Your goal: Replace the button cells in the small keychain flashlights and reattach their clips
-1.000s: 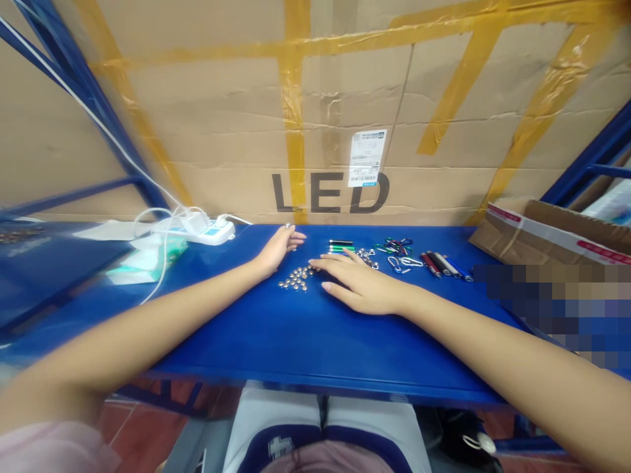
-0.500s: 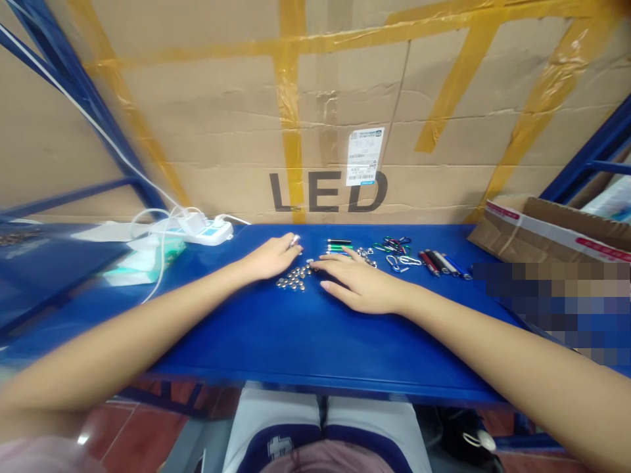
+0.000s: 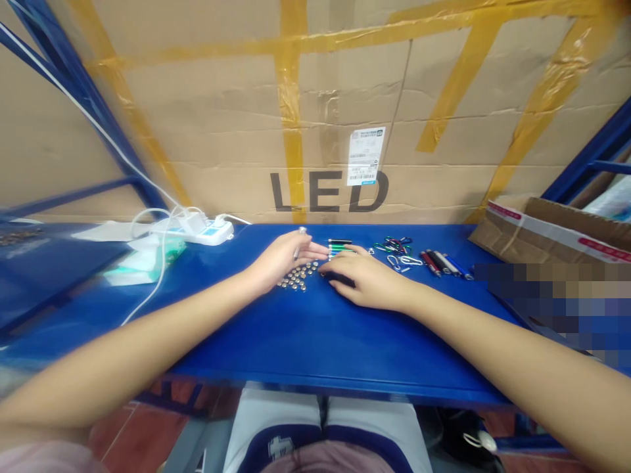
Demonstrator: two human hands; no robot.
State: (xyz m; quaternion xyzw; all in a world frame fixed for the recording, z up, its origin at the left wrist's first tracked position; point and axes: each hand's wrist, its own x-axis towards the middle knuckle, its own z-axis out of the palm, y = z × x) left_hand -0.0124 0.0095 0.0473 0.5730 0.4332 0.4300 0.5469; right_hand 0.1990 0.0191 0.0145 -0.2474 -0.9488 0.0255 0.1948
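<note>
My left hand [image 3: 279, 263] is closed on a small silver metal tube [image 3: 296, 253], held by thumb and forefinger with the other fingers stretched out to the right. Beneath it lies a group of small round silver caps [image 3: 296, 281] on the blue table. My right hand [image 3: 367, 279] rests palm down just right of the caps, fingers apart and curved, the fingertips near the table; what lies under them is hidden. Beyond its fingers is a row of coloured metal tubes [image 3: 340, 246], black and green among them, partly covered. A small silver ring [image 3: 371, 251] shows by its knuckles.
Several coloured carabiners [image 3: 397, 245] and a set of red, black, silver and blue tubes [image 3: 444, 264] lie to the right. An open cardboard box [image 3: 552, 230] stands at far right. A white power strip [image 3: 211, 231] and a tissue pack [image 3: 142, 261] are at left.
My left hand has moved right and turned upward, its fingers stretching out over the caps with the tube still held. My right hand has curled its fingers and now covers most of the silver rings.
</note>
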